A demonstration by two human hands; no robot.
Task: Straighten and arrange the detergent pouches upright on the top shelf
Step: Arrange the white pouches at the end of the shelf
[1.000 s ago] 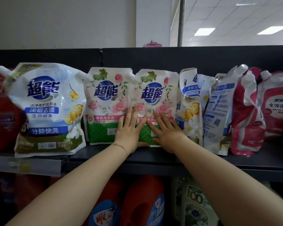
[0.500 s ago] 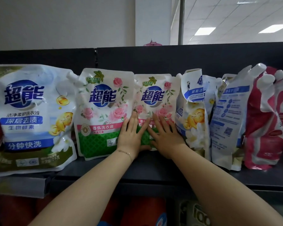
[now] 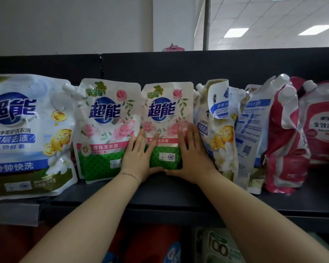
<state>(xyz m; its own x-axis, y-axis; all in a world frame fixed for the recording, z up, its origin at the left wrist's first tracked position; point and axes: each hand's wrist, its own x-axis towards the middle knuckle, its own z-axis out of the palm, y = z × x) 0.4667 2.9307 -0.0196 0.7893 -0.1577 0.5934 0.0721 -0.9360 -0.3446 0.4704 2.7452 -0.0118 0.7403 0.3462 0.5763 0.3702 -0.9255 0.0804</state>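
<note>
On the top shelf, the open left hand and right hand have been spread across the right rose pouch, apparently squaring it.

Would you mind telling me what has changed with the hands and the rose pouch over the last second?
Both hands slid apart: the left hand now lies at the left edge of the right rose pouch, the right hand at its right edge, thumbs along its base, uncovering its green front. Fingers stayed straight and pressing. The left rose pouch kept its place.
</note>
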